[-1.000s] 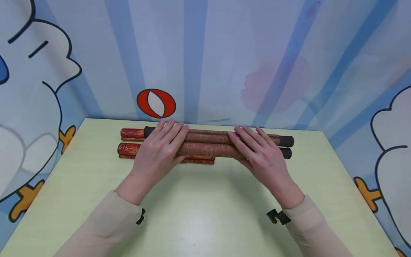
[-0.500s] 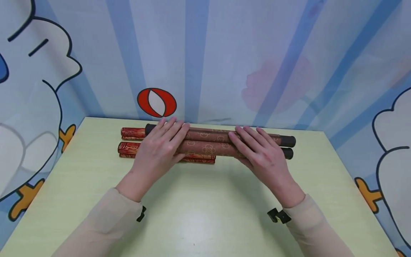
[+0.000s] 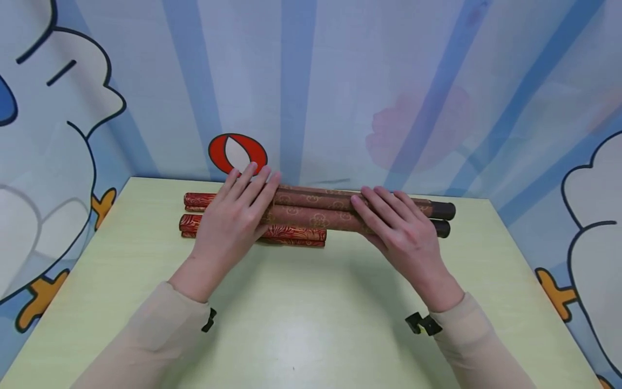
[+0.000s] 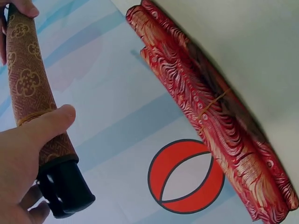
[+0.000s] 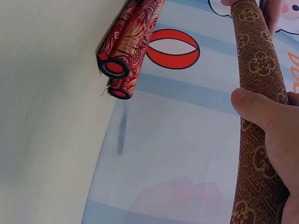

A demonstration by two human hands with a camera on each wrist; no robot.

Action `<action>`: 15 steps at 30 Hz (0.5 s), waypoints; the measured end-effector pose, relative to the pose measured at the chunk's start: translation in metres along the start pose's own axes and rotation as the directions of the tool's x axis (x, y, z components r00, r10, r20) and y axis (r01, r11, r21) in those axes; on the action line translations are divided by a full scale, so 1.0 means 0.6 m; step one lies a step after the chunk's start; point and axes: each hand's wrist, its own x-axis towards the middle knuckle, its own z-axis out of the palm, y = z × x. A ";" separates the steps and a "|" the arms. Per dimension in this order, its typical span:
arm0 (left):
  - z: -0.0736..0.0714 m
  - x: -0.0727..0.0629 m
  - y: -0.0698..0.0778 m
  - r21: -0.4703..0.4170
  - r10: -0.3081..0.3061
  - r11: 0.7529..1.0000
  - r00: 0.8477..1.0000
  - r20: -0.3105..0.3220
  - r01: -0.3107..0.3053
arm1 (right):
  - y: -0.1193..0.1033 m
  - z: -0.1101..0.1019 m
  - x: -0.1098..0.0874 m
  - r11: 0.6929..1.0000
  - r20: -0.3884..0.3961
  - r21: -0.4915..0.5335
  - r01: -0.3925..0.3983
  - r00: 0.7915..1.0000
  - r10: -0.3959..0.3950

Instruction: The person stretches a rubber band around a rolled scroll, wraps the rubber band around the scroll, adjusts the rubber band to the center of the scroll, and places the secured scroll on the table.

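A pair of brown patterned scrolls lies side by side in my two hands, above the table. Gold flower motifs cover them, and black end caps show at the right. My left hand grips them near their left end; in the left wrist view its thumb crosses the brown cloth by a black cap. Farther right, my right hand holds them with the thumb on the near side. Red-and-gold scrolls rest on the table below and behind, partly hidden by the left hand. A thin band circles the red scrolls.
The pale table extends toward me. Close behind its far edge stands a blue striped backdrop with cartoon prints. More red scrolls lie near that edge at the left.
The brown scrolls have moved slightly right and their left end has risen, with my left hand rising along with it. More of the red scrolls below is visible now.
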 end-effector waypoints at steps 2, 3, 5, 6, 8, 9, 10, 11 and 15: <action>-0.001 0.001 0.000 0.021 -0.007 1.000 1.000 -0.012 0.007 | 0.000 0.000 0.001 1.000 -0.009 0.005 -0.002 1.000 0.002; -0.001 0.002 0.000 0.033 -0.008 0.999 1.000 -0.017 0.009 | 0.000 0.000 0.001 1.000 -0.012 0.007 -0.003 1.000 0.003; -0.002 0.002 0.003 0.054 -0.007 0.999 1.000 -0.026 0.008 | -0.001 0.000 0.002 1.000 -0.017 0.009 -0.005 1.000 0.005; -0.002 0.002 0.005 0.064 -0.005 0.998 0.999 -0.033 0.007 | -0.001 0.000 0.001 1.000 -0.020 0.009 -0.005 1.000 0.006; -0.001 0.001 0.009 0.074 -0.006 0.997 0.999 -0.049 0.010 | -0.001 -0.001 0.000 1.000 -0.023 0.010 -0.006 1.000 0.006; -0.001 0.001 0.011 0.078 -0.006 0.997 0.998 -0.057 0.010 | -0.001 -0.001 -0.001 1.000 -0.023 0.011 -0.007 1.000 0.008; -0.001 0.001 0.013 0.080 -0.005 0.997 0.998 -0.066 0.010 | -0.001 -0.002 -0.002 1.000 -0.022 0.013 -0.010 1.000 0.010; 0.000 0.002 0.016 0.083 -0.002 0.997 0.997 -0.074 0.008 | -0.002 -0.002 -0.004 1.000 -0.019 0.015 -0.011 1.000 0.011; 0.001 0.003 0.024 0.086 0.020 0.996 0.996 -0.089 -0.013 | -0.004 -0.004 -0.010 1.000 -0.011 0.022 -0.018 1.000 0.019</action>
